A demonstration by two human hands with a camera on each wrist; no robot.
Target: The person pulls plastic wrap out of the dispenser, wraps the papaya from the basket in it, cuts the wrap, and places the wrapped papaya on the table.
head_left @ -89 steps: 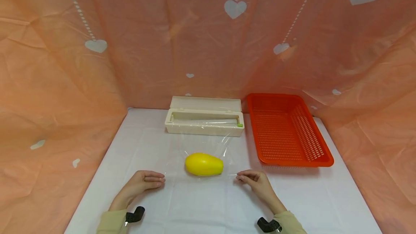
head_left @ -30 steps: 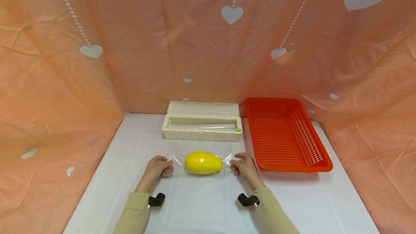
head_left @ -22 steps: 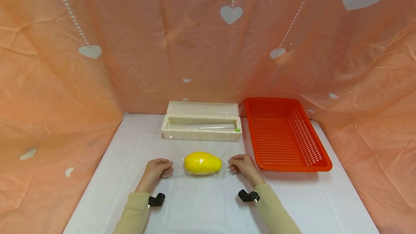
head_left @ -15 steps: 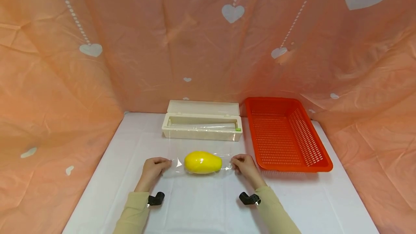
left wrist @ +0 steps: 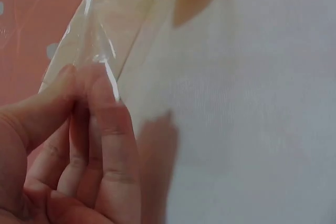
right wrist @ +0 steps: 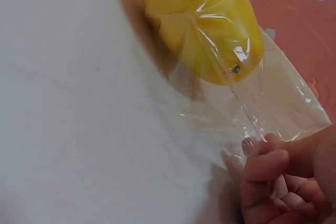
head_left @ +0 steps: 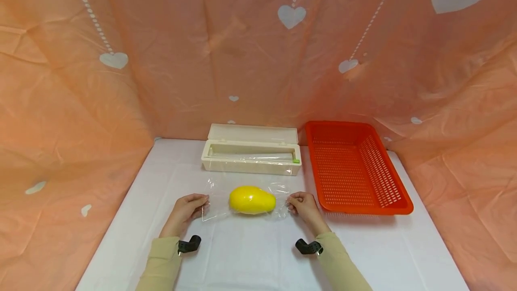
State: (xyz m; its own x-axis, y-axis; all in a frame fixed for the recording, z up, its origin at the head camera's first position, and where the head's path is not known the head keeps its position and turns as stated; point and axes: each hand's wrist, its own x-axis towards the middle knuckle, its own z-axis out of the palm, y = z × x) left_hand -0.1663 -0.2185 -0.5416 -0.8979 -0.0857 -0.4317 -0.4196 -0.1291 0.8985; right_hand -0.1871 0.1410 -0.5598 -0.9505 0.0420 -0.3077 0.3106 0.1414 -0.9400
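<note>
A yellow, papaya-shaped fruit [head_left: 252,200] lies in clear plastic wrap [head_left: 218,203] on the white table. My left hand [head_left: 186,210] pinches the wrap's left side between thumb and fingers, a little apart from the fruit. On the other side, my right hand [head_left: 304,208] pinches the wrap by the fruit's narrow end. In the right wrist view the wrap is creased over the fruit [right wrist: 210,24], whose dark stem spot shows through. Film gathers at the left fingertips [left wrist: 102,85] in the left wrist view, where only the fruit's edge is seen.
Behind the fruit stands a cream plastic-wrap box [head_left: 250,165], lid raised, with a roll of film [head_left: 254,156] and a green slider [head_left: 296,161]. An orange-red perforated basket [head_left: 359,210] sits at the back right. A peach curtain with hearts [head_left: 250,57] surrounds the table.
Since three seconds ago both hands have moved inward and forward, and the wrap has come up around the fruit. In the last half second the left hand has shifted slightly left, still with the film.
</note>
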